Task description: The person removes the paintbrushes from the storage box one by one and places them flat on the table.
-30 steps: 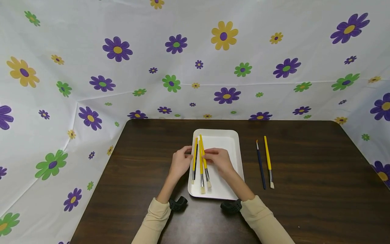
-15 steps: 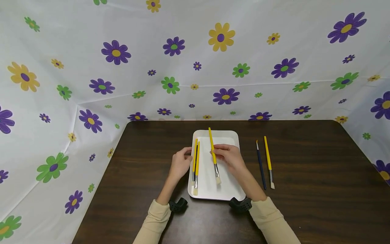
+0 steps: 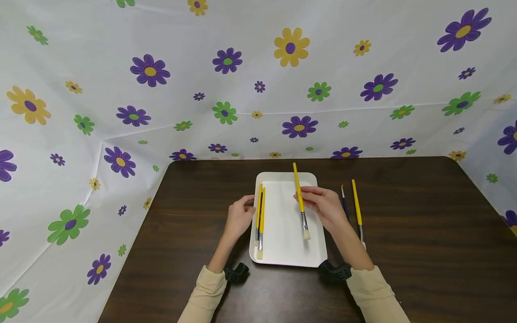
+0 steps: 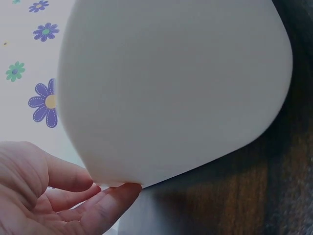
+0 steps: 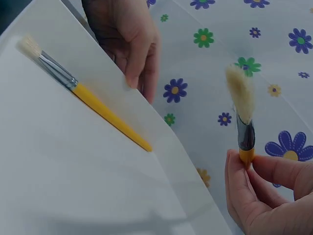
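Observation:
My left hand (image 3: 239,216) pinches the left rim of a white rectangular tray (image 3: 282,220) between thumb and fingers, as the left wrist view shows on the tray (image 4: 171,88). With thumb and fingertips my right hand (image 3: 328,208) holds a yellow-handled paintbrush (image 3: 299,197) above the tray's right side, its pale bristles pointing toward me. In the right wrist view this paintbrush (image 5: 246,134) has bushy bristles and a metal ferrule. Along the tray's left side lie a yellow paintbrush (image 3: 262,215) and another yellow one (image 3: 258,214), with a dark handle partly hidden between them.
Right of the tray, a dark blue paintbrush (image 3: 344,204) and a yellow paintbrush (image 3: 357,204) lie on the dark wooden table (image 3: 202,193), both partly covered by the right arm. A white flowered cloth (image 3: 181,103) hangs behind the table and at its left.
My right hand has left one yellow paintbrush at the tray's left side and carried the other rightward across the tray. My left hand stays on the rim.

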`<state>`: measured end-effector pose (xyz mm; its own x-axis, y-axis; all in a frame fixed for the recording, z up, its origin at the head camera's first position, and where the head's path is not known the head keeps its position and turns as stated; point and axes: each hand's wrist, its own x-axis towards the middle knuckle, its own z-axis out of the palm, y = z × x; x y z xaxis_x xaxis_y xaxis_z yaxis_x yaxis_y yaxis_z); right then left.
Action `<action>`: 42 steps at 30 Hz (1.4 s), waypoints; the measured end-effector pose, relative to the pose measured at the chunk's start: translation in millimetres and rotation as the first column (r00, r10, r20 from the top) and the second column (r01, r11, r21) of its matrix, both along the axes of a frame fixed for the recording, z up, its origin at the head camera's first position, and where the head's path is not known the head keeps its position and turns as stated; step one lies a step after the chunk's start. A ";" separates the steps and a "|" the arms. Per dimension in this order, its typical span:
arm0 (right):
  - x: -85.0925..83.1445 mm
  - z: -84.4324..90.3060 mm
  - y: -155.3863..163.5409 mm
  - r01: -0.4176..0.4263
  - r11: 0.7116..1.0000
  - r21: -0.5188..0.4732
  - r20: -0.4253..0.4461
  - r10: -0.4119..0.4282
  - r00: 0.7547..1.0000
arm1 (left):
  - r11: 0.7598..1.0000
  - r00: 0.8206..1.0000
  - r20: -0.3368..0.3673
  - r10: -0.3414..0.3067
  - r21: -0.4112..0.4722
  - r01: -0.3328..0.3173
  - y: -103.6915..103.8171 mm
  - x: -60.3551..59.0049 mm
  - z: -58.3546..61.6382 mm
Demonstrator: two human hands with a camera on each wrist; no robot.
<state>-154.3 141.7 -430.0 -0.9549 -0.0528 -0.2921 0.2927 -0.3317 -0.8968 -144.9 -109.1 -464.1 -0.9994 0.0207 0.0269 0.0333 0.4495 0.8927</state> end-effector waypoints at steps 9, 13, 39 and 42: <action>5.8 -0.6 29.4 0.007 0.999 -0.035 -0.024 -0.008 1.000 | 1.000 1.000 -0.006 0.012 0.002 -0.012 0.1 2.9 -2.0; 7.8 2.2 43.5 0.023 0.995 -0.098 -0.035 -0.027 0.999 | 1.000 1.000 -0.010 0.012 -0.002 -0.012 0.7 2.6 -3.7; 8.0 3.8 89.7 0.077 0.974 -0.212 -0.077 -0.095 0.992 | 1.000 0.999 0.037 0.006 -0.016 -0.005 1.4 -0.8 -0.9; 8.5 2.8 96.1 0.111 0.973 -0.201 -0.079 -0.129 0.988 | 1.000 0.999 0.045 0.006 -0.003 -0.006 1.3 -1.5 -0.4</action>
<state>-145.7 237.8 -427.2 -0.9797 0.0166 -0.1995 0.1605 -0.5308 -0.8322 -146.4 -107.8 -464.5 -0.9997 0.0151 -0.0181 -0.0093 0.4523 0.8918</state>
